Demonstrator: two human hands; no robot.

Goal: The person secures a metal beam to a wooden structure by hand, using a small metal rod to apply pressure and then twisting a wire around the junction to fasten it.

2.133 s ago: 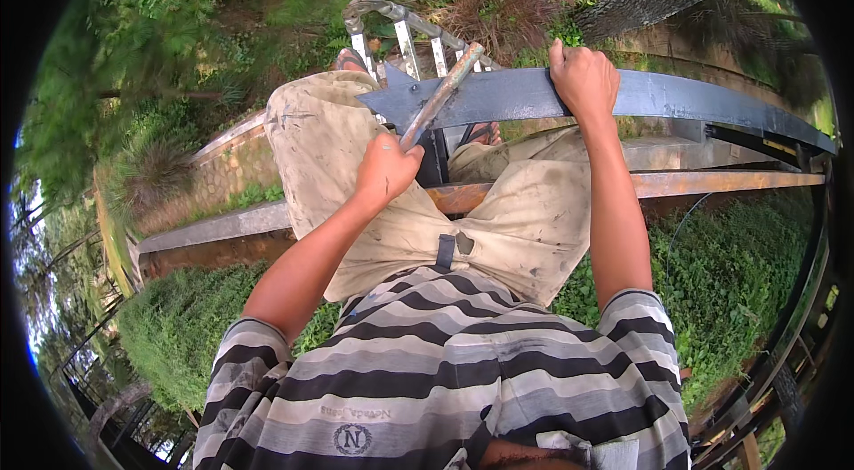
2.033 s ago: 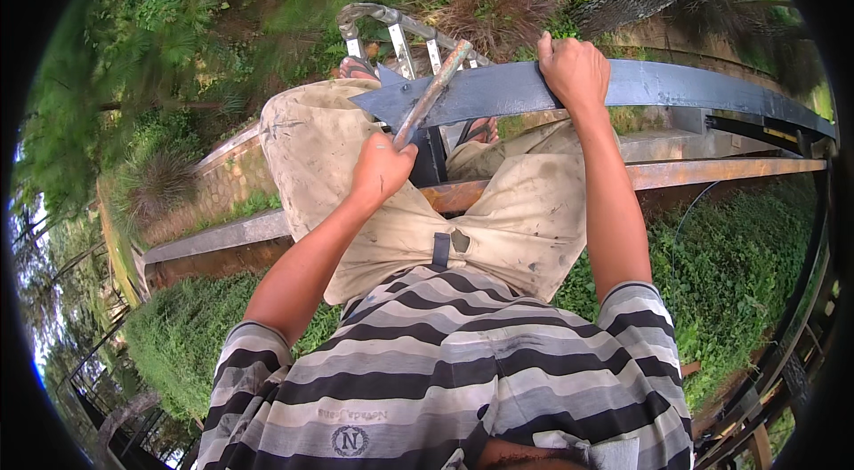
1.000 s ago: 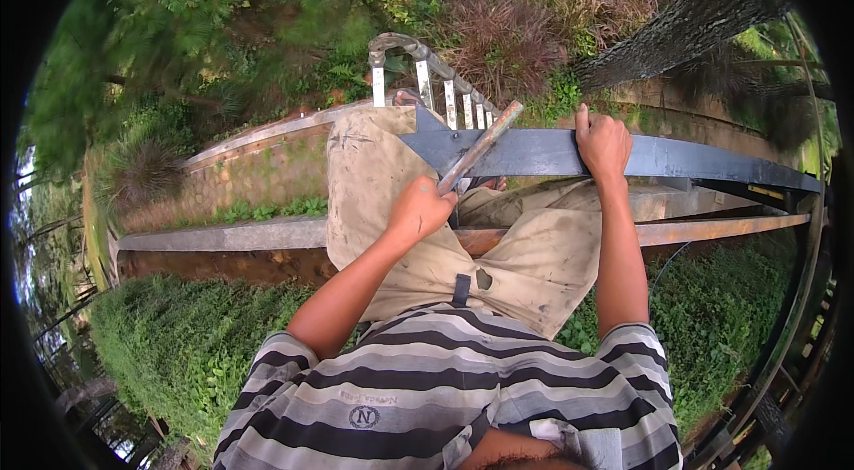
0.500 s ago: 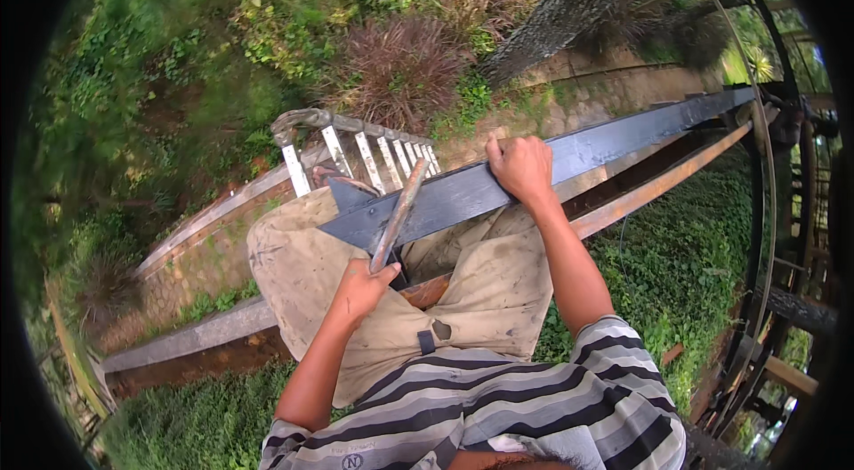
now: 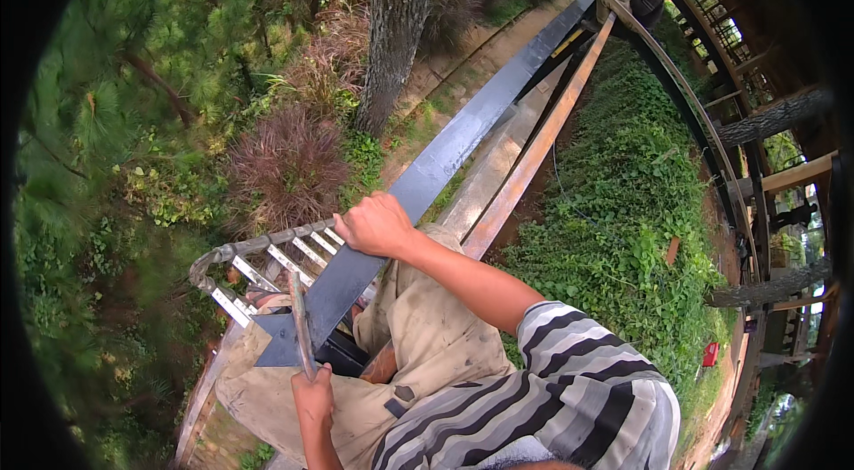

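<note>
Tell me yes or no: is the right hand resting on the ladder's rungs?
No, the right hand grips the edge of the long dark metal beam, while the ladder lies just beyond it to the left.

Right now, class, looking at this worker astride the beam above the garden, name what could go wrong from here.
1. Fall: the person sits high on a narrow beam, steadied only by the right hand on the dark steel rail; no harness is visible.
2. Dropped tool: the left hand grips a slim wooden-handled tool near its end; it could slip to the ground below.
3. The rail's pointed end lies close to the left hand.
</note>
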